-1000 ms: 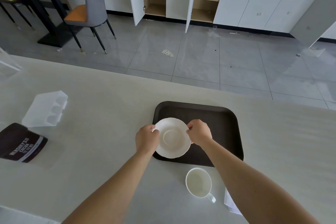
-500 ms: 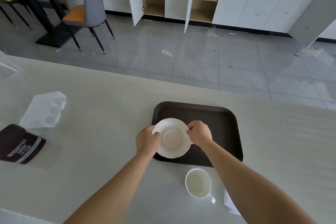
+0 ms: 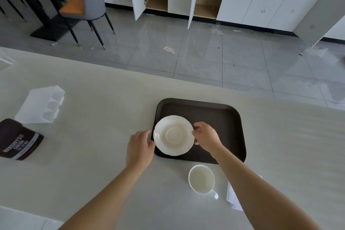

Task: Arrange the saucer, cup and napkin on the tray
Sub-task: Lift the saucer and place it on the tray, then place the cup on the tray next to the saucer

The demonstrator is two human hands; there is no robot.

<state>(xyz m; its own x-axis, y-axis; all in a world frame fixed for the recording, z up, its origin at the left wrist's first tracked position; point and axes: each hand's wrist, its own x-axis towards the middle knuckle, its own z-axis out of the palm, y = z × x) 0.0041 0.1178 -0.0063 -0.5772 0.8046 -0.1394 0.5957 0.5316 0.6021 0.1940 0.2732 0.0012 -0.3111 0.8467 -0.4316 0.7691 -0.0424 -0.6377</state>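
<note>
A white saucer (image 3: 173, 135) lies on the left part of the dark brown tray (image 3: 224, 117). My right hand (image 3: 206, 137) pinches the saucer's right rim, thumb on top. My left hand (image 3: 140, 145) sits just left of the saucer at the tray's edge; its thumb is off the rim and its fingers are loose. A white cup (image 3: 201, 179) stands upright on the counter just in front of the tray, handle to the lower right. A white napkin (image 3: 233, 199) lies right of the cup, partly hidden under my right forearm.
A clear plastic container (image 3: 42, 105) and a dark Hershey's cocoa pouch (image 3: 18, 141) lie on the counter far to the left. Beyond the counter's far edge are the tiled floor, a grey chair (image 3: 87, 3) and white cabinets with open doors.
The saucer has settled a little further onto the tray. My left thumb has come off its rim; my right hand still holds the other side.
</note>
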